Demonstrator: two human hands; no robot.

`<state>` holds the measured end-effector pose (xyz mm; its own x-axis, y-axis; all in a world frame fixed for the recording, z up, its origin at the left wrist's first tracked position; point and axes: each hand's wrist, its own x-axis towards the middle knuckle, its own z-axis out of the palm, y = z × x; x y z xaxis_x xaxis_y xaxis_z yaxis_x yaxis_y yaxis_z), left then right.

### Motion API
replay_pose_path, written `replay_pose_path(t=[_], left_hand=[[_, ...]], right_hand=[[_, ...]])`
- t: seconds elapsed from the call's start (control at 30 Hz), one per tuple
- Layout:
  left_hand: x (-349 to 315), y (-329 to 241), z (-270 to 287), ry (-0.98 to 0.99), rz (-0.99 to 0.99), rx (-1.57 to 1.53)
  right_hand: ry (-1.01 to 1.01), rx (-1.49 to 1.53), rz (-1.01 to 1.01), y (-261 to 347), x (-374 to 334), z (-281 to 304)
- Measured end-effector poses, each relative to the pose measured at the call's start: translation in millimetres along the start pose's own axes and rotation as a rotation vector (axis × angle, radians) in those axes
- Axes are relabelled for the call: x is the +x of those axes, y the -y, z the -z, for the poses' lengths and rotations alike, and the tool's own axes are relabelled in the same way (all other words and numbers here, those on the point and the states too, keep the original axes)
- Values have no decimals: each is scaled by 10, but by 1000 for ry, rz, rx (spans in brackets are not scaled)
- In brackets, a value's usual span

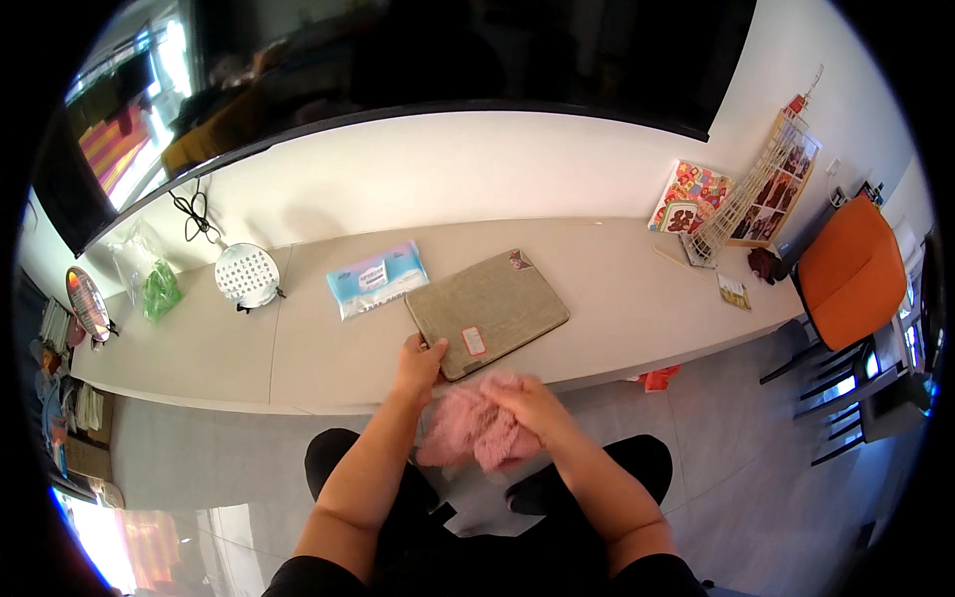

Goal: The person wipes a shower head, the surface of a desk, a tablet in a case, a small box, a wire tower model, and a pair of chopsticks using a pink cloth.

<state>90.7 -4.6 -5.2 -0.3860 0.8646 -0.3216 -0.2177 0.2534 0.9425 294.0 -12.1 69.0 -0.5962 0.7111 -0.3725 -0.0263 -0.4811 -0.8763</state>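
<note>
A flat grey-brown case (502, 306), like a tablet or laptop cover, lies tilted on the long pale cabinet top (328, 363). It bears a red-edged label and a small sticker at its far corner. My left hand (422, 360) grips the case's near left corner, thumb on top and fingers underneath. In my right hand (529, 408) is a bunched pink fluffy cloth (477, 428), which hangs just in front of the cabinet edge, close to the case. Left of the case, a blue and white wipes packet (378, 281) lies flat.
A round white dotted object (247, 276), a bag with green contents (159, 289) and a round mirror (90, 303) stand at left. At right are a wire tower model (746, 194), a colourful picture (686, 197) and an orange chair (854, 264). A large dark screen (448, 60) hangs above.
</note>
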Motion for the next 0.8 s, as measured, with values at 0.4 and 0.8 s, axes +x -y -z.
replay_pose_path(t=[0.4, 0.8], left_hand=[[-300, -385, -44, 60, 150, 87], [622, -410, 884, -1067, -785, 1057]], right_hand=[[-484, -1504, 311, 595, 874, 279], [-684, -539, 337, 438, 616, 1563]])
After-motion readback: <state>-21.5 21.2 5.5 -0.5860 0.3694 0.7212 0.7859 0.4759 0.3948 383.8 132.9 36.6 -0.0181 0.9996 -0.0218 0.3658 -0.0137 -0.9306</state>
